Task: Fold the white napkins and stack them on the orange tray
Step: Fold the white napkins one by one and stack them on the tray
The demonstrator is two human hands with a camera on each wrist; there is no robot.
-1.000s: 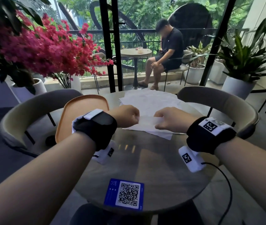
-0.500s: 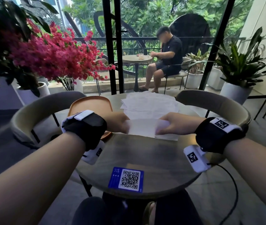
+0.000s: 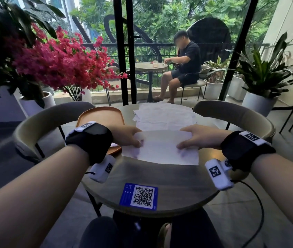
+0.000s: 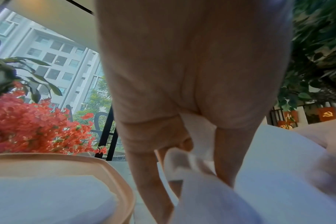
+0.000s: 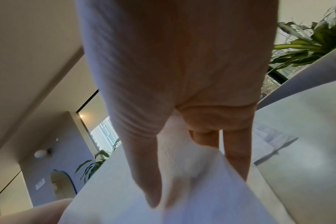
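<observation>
- Closest to you, a blue QR card (image 3: 139, 196) lies flat on the round counter (image 3: 160, 178), near its front edge.
- Past the card, your left hand (image 3: 127, 136) pinches the left end of a white napkin (image 3: 161, 149). Thumb is on one side, fingers (image 4: 144, 169) on the other, so that grip is closed on the napkin.
- Your right hand (image 3: 195, 137) pinches the right end of the same napkin the same way, so that grip is closed on it too.
- The napkin is half folded. Its top flap curves over, and its near edge rests on the counter.
- The orange tray (image 3: 101, 115) sits to the left, just beside the napkin. A folded white napkin already lies in it (image 4: 48, 200).
- Behind the napkin you hold, a pile of flat napkins (image 3: 163, 113) waits on the far part of the counter.
- Far off, a person (image 3: 183, 68) sits at a small table on the balcony.
</observation>
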